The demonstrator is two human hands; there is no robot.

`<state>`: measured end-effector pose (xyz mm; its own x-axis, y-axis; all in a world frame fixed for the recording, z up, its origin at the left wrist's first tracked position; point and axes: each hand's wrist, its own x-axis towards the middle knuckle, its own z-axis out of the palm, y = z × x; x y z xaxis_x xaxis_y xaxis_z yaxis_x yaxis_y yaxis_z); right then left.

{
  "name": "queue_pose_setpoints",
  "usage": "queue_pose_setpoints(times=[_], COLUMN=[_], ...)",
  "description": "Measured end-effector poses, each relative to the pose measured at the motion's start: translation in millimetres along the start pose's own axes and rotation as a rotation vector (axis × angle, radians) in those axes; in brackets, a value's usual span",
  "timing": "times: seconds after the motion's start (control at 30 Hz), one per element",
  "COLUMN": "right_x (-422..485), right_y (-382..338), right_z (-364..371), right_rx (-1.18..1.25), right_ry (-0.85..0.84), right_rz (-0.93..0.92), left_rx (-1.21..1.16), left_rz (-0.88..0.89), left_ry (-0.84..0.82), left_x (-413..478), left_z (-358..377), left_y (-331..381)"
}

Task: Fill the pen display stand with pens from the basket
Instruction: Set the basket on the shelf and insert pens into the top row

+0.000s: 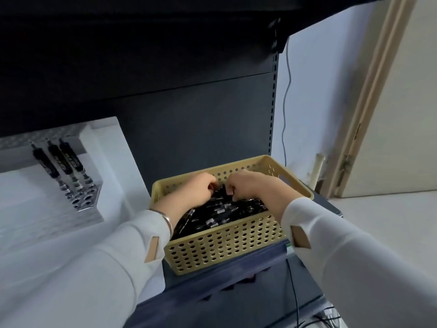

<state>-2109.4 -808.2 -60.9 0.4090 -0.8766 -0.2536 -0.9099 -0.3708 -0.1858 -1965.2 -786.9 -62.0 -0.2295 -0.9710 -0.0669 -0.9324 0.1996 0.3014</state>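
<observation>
- While both hands are reaching down into the basket, the left hand (196, 189) and the right hand (251, 188) are meeting almost knuckle to knuckle over the heap of black pens (220, 213). Each grip is curling its fingers down and pinching into the pile (how many pens each is catching, I cannot tell).
- The black pens are lying flat and jumbled inside the yellow perforated basket (227, 248), most of their long axes running roughly side to side across it.
- The basket is sitting on a dark blue shelf (212, 286), with the pen display stand (94, 210) just beside it to the left.
- Three standing pens (63, 162) are already occupying holes in the stand, tips down and leaning back, while open holes are showing in front of them.
- The stand is lying to the left of both grips, so the left hand is looking like the nearer one for the carry.
- A pen coming out flat is probably going to need turning close to upright, tip down, to match the holes (that change of axis is what the coming move is turning on).
</observation>
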Motion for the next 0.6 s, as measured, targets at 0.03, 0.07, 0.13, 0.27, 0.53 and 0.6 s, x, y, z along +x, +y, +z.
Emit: queue_pose_setpoints(times=[0.03,0.07,0.13,0.27,0.53,0.6], right_x=[1,2,4,3,-14,-20], right_y=[-1,-2,-6,-23,-22,-18], right_z=[0,-1,-7,-17,-17,-18], right_rx=[-0.028,-0.049,-0.070,0.114,0.223,0.242], right_ry=[0.023,0.057,0.146,0.263,0.200,0.208], right_rz=[-0.012,-0.029,-0.090,-0.230,-0.178,-0.170], left_rx=[-0.022,-0.048,-0.108,-0.138,0.133,0.137], left_rz=[-0.007,-0.015,-0.038,-0.063,-0.116,-0.110], left_ry=[0.030,0.072,0.179,0.170,0.157,0.106], left_x=[0,0,-2,-16,-55,-60], left_z=[0,-1,-9,-23,-30,-31], left_y=[-1,-1,0,-11,-24,-22])
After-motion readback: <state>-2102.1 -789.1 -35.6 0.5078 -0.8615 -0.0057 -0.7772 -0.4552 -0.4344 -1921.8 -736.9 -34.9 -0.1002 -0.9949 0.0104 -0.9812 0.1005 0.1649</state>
